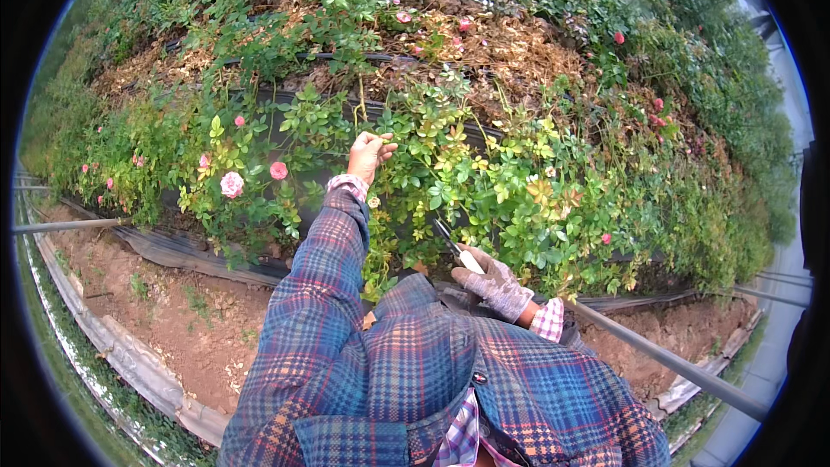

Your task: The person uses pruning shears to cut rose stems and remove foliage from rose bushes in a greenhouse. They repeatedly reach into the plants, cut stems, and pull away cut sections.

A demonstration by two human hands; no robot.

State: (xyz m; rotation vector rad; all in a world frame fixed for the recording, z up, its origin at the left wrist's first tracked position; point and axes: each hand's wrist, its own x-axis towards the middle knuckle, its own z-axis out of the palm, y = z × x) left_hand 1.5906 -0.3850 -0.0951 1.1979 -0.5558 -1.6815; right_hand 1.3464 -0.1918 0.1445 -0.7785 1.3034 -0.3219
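Note:
My bare left hand [368,157] reaches out into the rose bushes, with its fingertips pinched together. A small piece of green rose foliage [388,140] shows between the thumb and fingers; whether it is still joined to the bush cannot be told. Lower and to the right, my right hand [496,284] wears a stained knit glove. It grips white-handled pruning snips [471,262], whose dark, narrow blades point up and left into the leaves. Yellow-green rose foliage [499,188] spreads close around both hands. A woody rose stem [362,98] rises beyond the left hand.
Pink rose blooms [231,185] hang at the left. Behind the front plants lie black plastic sheeting [311,185] and wood-chip mulch [512,48]. Metal pipes jut in at both sides, the nearest pipe [674,353] beside my right arm. Bare soil [175,318] borders the bed.

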